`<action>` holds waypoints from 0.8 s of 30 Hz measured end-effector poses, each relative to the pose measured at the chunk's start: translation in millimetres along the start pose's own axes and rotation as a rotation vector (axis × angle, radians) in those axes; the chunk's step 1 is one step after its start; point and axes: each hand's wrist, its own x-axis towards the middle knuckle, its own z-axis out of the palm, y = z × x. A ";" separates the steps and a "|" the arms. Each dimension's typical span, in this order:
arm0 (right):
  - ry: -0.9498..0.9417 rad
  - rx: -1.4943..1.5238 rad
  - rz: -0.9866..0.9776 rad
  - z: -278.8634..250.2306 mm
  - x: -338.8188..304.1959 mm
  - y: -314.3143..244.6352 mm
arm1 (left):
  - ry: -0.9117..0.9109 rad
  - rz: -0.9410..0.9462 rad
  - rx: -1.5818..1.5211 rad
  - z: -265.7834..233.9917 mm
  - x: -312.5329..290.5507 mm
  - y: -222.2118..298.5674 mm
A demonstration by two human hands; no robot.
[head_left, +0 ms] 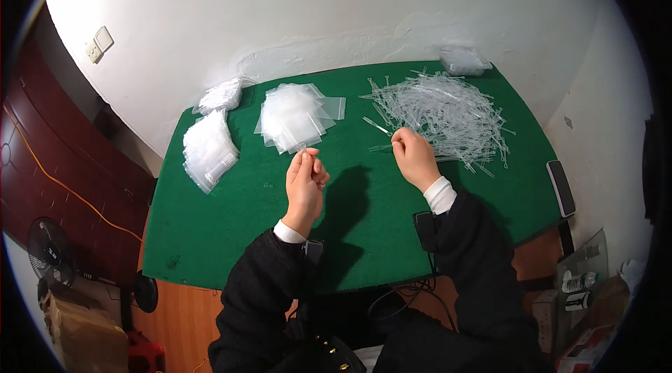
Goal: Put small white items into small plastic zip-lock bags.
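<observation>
My left hand (306,178) is raised over the green table (231,233), its fingertips pinched on the near edge of a small clear plastic bag (299,147) at the foot of a loose pile of such bags (294,115). My right hand (413,156) rests at the near edge of a big heap of thin clear plastic droppers (444,112), fingers closed on one dropper (381,147) that sticks out to the left. Another single dropper (376,125) lies just beyond it.
Two more stacks of clear bags (207,149) (221,95) lie at the table's left back. A bag of clear items (462,60) sits at the far right corner. A dark phone (561,187) lies on the right edge. A fan (49,250) stands on the floor at left.
</observation>
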 end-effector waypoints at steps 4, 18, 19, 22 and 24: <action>-0.049 0.320 -0.045 -14.6 2.2 -25.9 | -0.003 0.008 -0.004 -2.3 0.3 0.2; -0.675 0.493 -0.008 3.8 -14.4 -25.0 | -0.078 -0.107 0.005 3.6 -1.8 -2.0; -0.683 0.477 -0.019 4.0 -14.9 -23.1 | -0.093 -0.108 0.011 4.4 -2.2 -2.3; -0.700 0.447 -0.042 3.6 -14.6 -23.3 | -0.121 -0.100 0.028 2.3 -2.5 -3.9; -0.656 0.490 -0.039 4.6 -14.2 -25.7 | -0.149 -0.085 0.046 0.2 -2.4 -4.8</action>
